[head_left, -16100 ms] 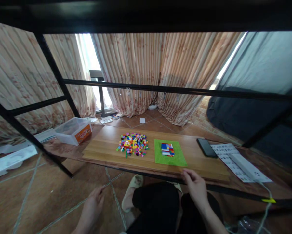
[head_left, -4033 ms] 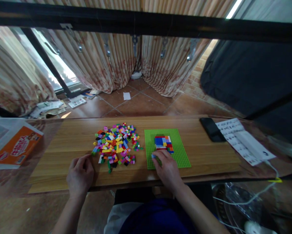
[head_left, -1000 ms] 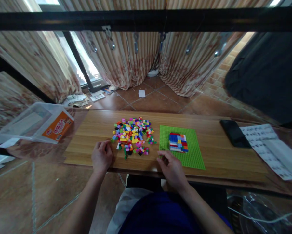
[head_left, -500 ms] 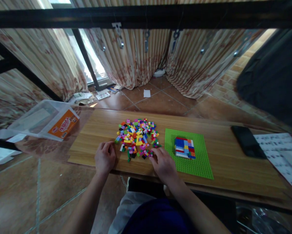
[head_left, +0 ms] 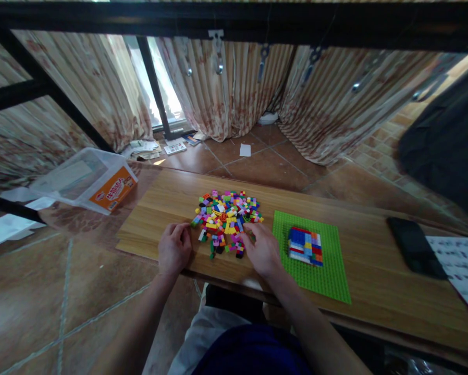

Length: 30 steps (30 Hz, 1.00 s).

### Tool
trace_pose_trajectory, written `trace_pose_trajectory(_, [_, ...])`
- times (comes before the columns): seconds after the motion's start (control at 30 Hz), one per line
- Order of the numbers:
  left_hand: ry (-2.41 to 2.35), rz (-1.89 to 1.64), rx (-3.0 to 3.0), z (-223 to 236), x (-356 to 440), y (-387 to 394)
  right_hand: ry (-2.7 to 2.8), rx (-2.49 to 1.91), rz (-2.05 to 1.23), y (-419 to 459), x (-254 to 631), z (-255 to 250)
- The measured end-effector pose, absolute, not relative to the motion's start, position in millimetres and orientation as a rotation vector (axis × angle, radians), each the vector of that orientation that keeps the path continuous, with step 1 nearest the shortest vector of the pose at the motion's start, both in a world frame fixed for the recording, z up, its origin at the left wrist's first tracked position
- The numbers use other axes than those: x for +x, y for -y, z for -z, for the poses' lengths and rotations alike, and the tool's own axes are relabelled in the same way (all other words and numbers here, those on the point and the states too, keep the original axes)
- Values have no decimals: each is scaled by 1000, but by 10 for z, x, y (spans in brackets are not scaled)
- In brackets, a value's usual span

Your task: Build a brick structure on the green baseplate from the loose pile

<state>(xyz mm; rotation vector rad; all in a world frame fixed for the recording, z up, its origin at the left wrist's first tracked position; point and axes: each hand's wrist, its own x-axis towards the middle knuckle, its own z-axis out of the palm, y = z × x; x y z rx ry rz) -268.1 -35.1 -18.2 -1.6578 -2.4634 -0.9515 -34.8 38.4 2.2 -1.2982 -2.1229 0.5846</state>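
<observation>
A loose heap of small multicoloured building bricks [head_left: 230,216] lies spread on the wooden table. At the heap's left edge rests my left hand [head_left: 174,248], its fingers curled in and thumb pressed close; whatever may be between them is hidden. On the heap's right side is my right hand [head_left: 263,251], with thumb and fingers apart, reaching over the nearest bricks. To its right a green baseplate [head_left: 330,281] lies flat. A low block of joined bricks [head_left: 305,246], mostly blue, white and red, sits on this plate, and neither hand touches it.
A clear plastic box [head_left: 75,174] with an orange label stands at the table's left end. A black phone [head_left: 416,247] and a printed sheet [head_left: 458,265] lie on the right. Across the top runs a dark bar [head_left: 234,18] with hanging hooks.
My right hand has moved a little up and inward over the bricks, its fingers parting. The left hand keeps its place by the heap. The whole view has shifted slightly.
</observation>
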Motion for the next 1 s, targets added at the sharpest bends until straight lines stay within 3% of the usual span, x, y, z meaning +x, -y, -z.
trace_pose_trajectory(0.23, [2459, 969, -1667, 189, -2677, 366, 2284, -1344, -376, -463, -604, -28])
trace_pose_trajectory(0.4, [2462, 972, -1674, 182, -2669, 368, 2241, -1339, -445, -455, -587, -23])
trace_pose_trajectory(0.67, [2419, 1185, -1544, 187, -2726, 378, 1307, -1166, -1407, -170, -331, -173])
trace_pose_trajectory(0.8, [2364, 1443, -1440, -41, -2576, 482, 915, -1117, -1661, 36, -164, -272])
trace_pose_trajectory(1.0, [2179, 1499, -2240, -289, -1752, 744, 584, -1070, -1925, 390, -138, -311])
